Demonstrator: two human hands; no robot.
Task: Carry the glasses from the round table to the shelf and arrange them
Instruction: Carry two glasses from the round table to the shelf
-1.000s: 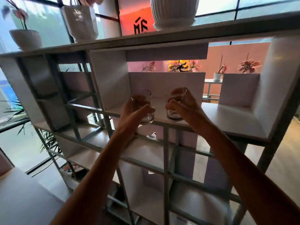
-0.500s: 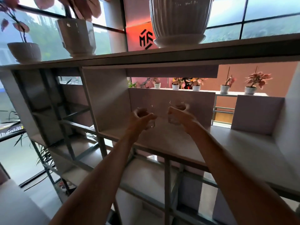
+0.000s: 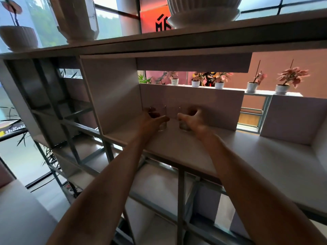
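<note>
Pale shelving fills the frame: a shelf unit [image 3: 177, 149] of white boards on a grey metal grid, with windows behind it. On its top board, three white planters stand along the upper edge of the frame: a low bowl [image 3: 18, 38] at upper left, a tall faceted pot [image 3: 77, 18] beside it, and a ribbed pot [image 3: 203, 9] at upper centre. Small potted plants [image 3: 219, 80] line a ledge seen through the opening at centre right.

Both arms reach up from the bottom of the frame into the centre compartment.

1. Left hand [image 3: 152, 121]: fingers curled around the left glass [image 3: 161, 119], thumb across its near side. The glass stands upright with its base on the shelf board, close to the rear panel.
2. Right hand [image 3: 193, 119]: fingers spread and loosely arched over the right glass [image 3: 184, 125]. Whether the fingertips touch the glass cannot be told. The glass base rests on the same board.

The two glasses stand side by side, slightly apart, in the left half of the compartment. Both are clear tumblers; their rims are faint against the panel behind.
</note>
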